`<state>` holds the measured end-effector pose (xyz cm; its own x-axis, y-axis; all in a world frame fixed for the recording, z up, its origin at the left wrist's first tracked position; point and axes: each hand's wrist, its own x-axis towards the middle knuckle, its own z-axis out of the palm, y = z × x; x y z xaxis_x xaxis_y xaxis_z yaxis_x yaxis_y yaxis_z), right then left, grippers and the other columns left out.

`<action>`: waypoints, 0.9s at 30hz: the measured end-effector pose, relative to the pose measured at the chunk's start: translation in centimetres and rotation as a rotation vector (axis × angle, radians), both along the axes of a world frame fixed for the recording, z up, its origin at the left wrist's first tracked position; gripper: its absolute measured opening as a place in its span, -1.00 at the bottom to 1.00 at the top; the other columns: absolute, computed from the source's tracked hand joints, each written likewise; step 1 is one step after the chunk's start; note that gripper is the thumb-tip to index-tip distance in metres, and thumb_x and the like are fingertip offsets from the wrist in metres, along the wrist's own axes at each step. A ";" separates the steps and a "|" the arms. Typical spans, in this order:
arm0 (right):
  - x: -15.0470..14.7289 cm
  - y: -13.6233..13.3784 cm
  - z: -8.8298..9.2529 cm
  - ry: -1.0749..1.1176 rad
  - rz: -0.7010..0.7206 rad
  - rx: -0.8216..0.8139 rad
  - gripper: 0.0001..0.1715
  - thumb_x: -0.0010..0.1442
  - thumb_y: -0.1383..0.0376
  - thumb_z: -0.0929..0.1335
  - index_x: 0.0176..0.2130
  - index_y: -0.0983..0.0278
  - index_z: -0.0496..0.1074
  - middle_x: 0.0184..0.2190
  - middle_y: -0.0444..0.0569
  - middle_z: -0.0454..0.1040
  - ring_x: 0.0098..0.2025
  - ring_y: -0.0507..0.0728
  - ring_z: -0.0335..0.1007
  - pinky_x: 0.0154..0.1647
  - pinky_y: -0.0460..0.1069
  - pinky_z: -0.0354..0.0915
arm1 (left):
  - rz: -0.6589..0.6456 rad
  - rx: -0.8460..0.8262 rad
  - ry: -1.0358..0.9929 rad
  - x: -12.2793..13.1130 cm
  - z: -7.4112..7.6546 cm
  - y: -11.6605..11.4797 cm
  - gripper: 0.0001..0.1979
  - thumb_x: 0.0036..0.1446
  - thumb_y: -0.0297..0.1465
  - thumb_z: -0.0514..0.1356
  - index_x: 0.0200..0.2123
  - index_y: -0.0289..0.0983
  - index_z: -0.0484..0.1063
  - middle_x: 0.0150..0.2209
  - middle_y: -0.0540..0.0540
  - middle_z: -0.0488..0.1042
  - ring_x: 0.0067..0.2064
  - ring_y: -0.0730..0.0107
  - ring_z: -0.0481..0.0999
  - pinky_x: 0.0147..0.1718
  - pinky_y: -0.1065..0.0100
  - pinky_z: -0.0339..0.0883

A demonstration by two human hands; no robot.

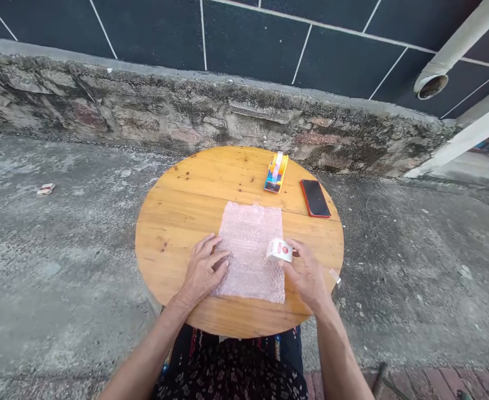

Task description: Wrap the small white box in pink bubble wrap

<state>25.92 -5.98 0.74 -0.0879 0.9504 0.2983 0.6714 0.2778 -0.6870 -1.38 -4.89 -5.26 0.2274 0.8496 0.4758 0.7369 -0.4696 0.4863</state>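
A pinkish sheet of bubble wrap (250,253) lies flat on the round wooden table (169,216). My left hand (205,269) rests at the sheet's left edge, fingers spread, holding nothing. Over the sheet's right side, my right hand (309,272) grips a small white box (280,250) with red print between thumb and fingers. Whether the box touches the sheet I cannot tell.
A yellow and blue tape dispenser (277,172) stands toward the table's far side. To its right lies a red-edged phone (315,198). A strip of clear tape (335,276) hangs at the right table edge. Beyond is a low stone ledge (186,119).
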 end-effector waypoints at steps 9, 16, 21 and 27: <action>-4.7 1.7 -1.2 0.015 0.172 -0.038 -0.47 0.09 0.39 0.33 0.08 0.18 0.32 0.02 0.05 0.41 0.05 0.21 0.34 0.03 0.15 0.33 | 0.003 -0.025 0.002 0.0 0.1 0.0 -0.79 0.13 -0.43 0.17 -0.19 -0.15 0.55 0.08 -0.12 0.38 0.20 0.02 0.22 0.12 -0.06 0.22; -5.6 1.9 -1.7 -0.008 0.168 -0.051 -0.46 0.09 0.40 0.34 0.08 0.18 0.34 0.04 0.05 0.40 0.09 0.21 0.32 0.11 0.17 0.28 | 0.014 -0.037 0.013 -0.1 0.4 0.0 -0.80 0.12 -0.42 0.18 -0.19 -0.15 0.55 0.08 -0.12 0.39 0.21 0.02 0.23 0.12 -0.06 0.20; -5.6 1.9 -2.1 -0.040 0.173 -0.050 -0.44 0.09 0.40 0.34 0.11 0.20 0.31 0.05 0.06 0.39 0.11 0.21 0.30 0.15 0.18 0.24 | 0.016 -0.026 0.022 -0.1 0.4 0.0 -0.81 0.13 -0.42 0.18 -0.21 -0.16 0.55 0.08 -0.12 0.39 0.20 0.02 0.23 0.12 -0.05 0.20; -5.2 1.7 -1.8 -0.050 0.192 -0.032 -0.39 0.10 0.40 0.34 0.15 0.20 0.26 0.11 0.07 0.34 0.17 0.22 0.24 0.19 0.19 0.19 | 0.005 -0.020 0.017 -0.1 0.3 0.1 -0.80 0.12 -0.44 0.18 -0.20 -0.16 0.55 0.08 -0.12 0.39 0.20 0.02 0.24 0.11 -0.04 0.21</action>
<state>20.70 -4.27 -1.10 -0.2820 0.9237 0.2591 0.6417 0.3824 -0.6648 -1.51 -4.82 -5.00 0.2312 0.8598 0.4553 0.7472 -0.4566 0.4829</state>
